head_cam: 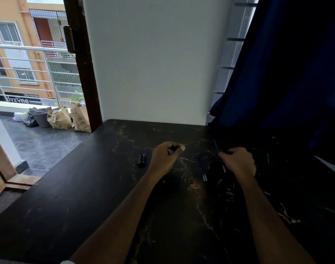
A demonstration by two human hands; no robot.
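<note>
Two bare forearms reach from the lower edge over the table (86,187), which has a smooth black top with thin golden and white veins, like marble. The left hand (165,159) is curled, and its thumb and fingers pinch a small dark piece (173,149); the shape of this piece I cannot tell, because the fingers cover most of it. The right hand (239,161) is also curled and grips a thin rod (216,146), straight and dark, with one end pointing away from the person and a paler end coming out under the hand.

Between the two hands, two thin blue sticks (201,169) lie flat on the table, side by side and touching. To the left of the left hand lie two short dark cylinders (141,160), glossy and close together.

Behind the far edge of the table stands a plain white wall (153,63). On the right hangs a dark blue curtain (286,73) with soft folds. On the left, an open door with a brown wooden frame (86,82) shows a balcony with crumpled paper bags (67,119) and a metal railing (29,61).
</note>
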